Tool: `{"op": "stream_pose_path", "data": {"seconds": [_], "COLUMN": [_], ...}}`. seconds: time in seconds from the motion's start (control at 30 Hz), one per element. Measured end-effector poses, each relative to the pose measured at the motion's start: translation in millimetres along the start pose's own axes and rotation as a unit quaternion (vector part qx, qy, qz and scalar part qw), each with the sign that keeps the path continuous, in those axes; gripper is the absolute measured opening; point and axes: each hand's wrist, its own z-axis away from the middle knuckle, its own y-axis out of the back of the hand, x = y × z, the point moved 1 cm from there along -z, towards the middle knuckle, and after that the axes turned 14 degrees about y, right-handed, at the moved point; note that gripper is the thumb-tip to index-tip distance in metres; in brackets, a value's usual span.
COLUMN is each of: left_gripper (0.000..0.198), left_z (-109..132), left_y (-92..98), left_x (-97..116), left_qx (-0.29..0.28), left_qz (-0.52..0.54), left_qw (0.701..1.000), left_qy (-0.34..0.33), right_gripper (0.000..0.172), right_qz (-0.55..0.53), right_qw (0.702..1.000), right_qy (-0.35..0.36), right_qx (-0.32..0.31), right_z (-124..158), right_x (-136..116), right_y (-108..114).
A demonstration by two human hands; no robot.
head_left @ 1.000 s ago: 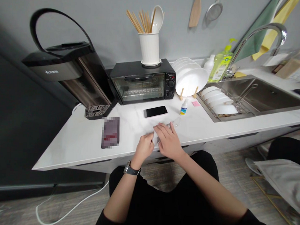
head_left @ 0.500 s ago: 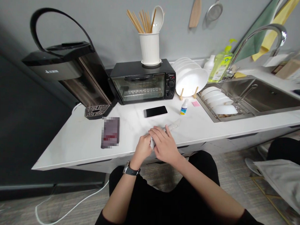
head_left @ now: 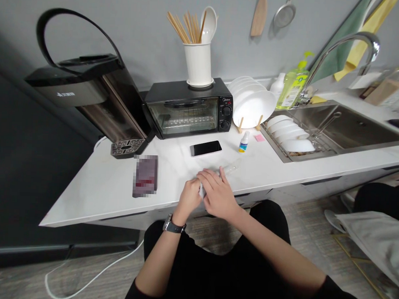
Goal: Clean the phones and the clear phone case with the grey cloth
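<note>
Left hand [head_left: 190, 195] and right hand [head_left: 218, 193] together at the near edge of the surface [head_left: 172, 174], right lapped over left; pale item [head_left: 202, 191] between them, clear piece [head_left: 232, 168] poking out right. Grip hidden, can't tell how tight. My read: two-handed handling step; next move calls for steady fingers. Farther: small bottle [head_left: 243, 142], label unreadable; toaster oven [head_left: 187, 112] says Midea; left, dispenser [head_left: 106, 102], lettering illegible.

Pale item [head_left: 202, 191] mostly hidden by hands [head_left: 219, 195] (perhaps plastic), dark object [head_left: 146, 176] pixelated
</note>
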Motion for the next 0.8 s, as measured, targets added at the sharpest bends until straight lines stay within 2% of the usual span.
{"op": "stream_pose_path", "data": {"seconds": [0.03,0.1,0.23,0.3,0.37,0.5,0.57,0.67,0.73,0.8], "left_gripper": [0.022,0.022,0.029,0.031,0.029,0.023,0.022,0.025,0.028,0.031], "left_z": [0.2,0.1,-1.4,-2.0,-2.2,-0.7,0.2,0.3,-0.5,-1.3], "left_y": [-0.1,-0.2,0.7,1.3,1.3,-0.1,-0.5,0.1,0.9,1.4], "left_x": [-1.1,-0.1,9.5,12.5,11.6,3.0,1.2,5.2,10.0,13.3], "left_qx": [0.001,-0.007,-0.036,-0.042,-0.036,-0.007,-0.003,-0.016,-0.029,-0.039], "left_qz": [-0.002,0.011,0.069,0.083,0.074,0.019,0.006,0.025,0.053,0.074], "left_qw": [1.0,1.0,0.997,0.996,0.997,1.0,1.0,1.0,0.998,0.996], "left_qy": [-0.003,-0.007,-0.009,-0.008,-0.003,0.004,0.001,-0.003,-0.006,-0.008], "right_gripper": [0.069,0.069,0.062,0.058,0.059,0.066,0.066,0.062,0.059,0.055], "right_qz": [0.002,0.019,0.073,0.083,0.064,0.0,-0.001,0.034,0.069,0.099], "right_qw": [1.0,1.0,0.993,0.988,0.991,1.0,1.0,0.999,0.995,0.989], "right_qy": [0.006,-0.001,-0.084,-0.112,-0.098,-0.021,-0.006,-0.025,-0.065,-0.103], "right_qx": [-0.004,0.002,0.047,0.063,0.06,0.019,0.007,0.011,0.027,0.043], "right_z": [0.5,4.9,16.5,16.7,11.7,-0.9,-1.5,6.5,13.0,15.9], "right_x": [0.0,15.7,67.3,72.6,55.9,2.4,-3.8,25.3,54.7,73.1], "right_y": [-0.6,3.7,22.5,26.4,21.9,3.2,0.7,9.7,19.8,27.0]}}
